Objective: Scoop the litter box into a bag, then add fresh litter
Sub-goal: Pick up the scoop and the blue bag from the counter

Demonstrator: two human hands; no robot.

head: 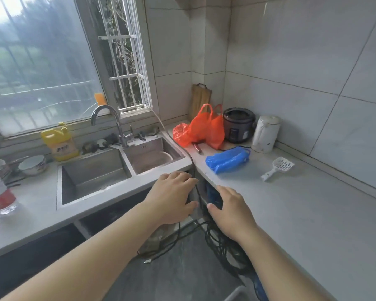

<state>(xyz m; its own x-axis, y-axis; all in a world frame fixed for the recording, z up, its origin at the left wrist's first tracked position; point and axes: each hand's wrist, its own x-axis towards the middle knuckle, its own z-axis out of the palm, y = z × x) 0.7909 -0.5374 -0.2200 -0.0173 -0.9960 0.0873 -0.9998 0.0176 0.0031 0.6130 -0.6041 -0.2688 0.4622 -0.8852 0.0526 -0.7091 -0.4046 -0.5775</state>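
Observation:
A white slotted litter scoop [277, 168] lies on the grey counter [313, 213] at the right, handle toward me. A crumpled blue plastic bag [227, 160] lies on the counter to its left. My left hand [172, 198] and my right hand [231, 211] are both stretched forward, palms down, in the gap at the counter's inner corner. Their fingers are relaxed and hold nothing. No litter box is in view.
A double steel sink [117, 168] with a tap [115, 124] lies to the left. Orange bags [202, 129], a rice cooker [238, 124] and a white kettle [266, 133] stand in the far corner. Black cables [224, 246] are coiled on the floor below my hands.

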